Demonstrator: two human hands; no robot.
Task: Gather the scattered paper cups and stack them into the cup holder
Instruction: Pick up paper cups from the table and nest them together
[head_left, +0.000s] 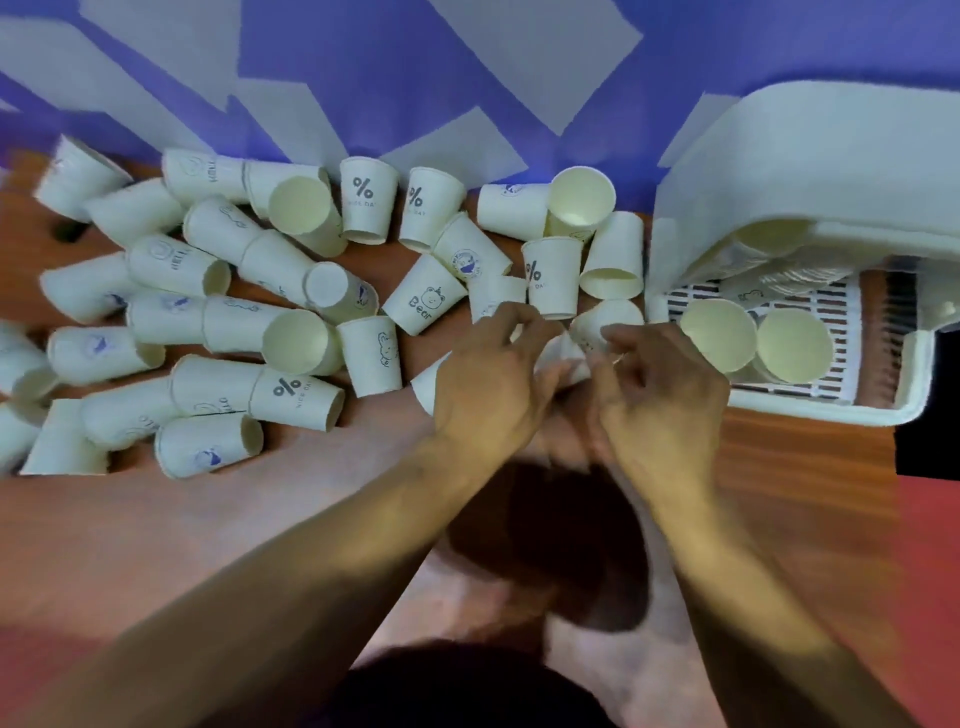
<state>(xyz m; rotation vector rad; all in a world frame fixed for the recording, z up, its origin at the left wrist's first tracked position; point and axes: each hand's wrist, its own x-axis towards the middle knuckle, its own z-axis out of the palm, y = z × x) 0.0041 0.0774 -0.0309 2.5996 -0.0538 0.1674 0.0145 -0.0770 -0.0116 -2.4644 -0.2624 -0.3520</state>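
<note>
Fingers of my left hand are curling round 1 paper cup; my right hand is pinching another cup beside the basket, at the right edge of the table.

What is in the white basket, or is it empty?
Not empty. The white basket holds cups: two cups with open mouths show at its front, and more stacked cups lie behind them.

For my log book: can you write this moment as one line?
left hand: grips held cups | right hand: grips held cups | loose cups: scattered on table | cup holder: holds some cups
</note>
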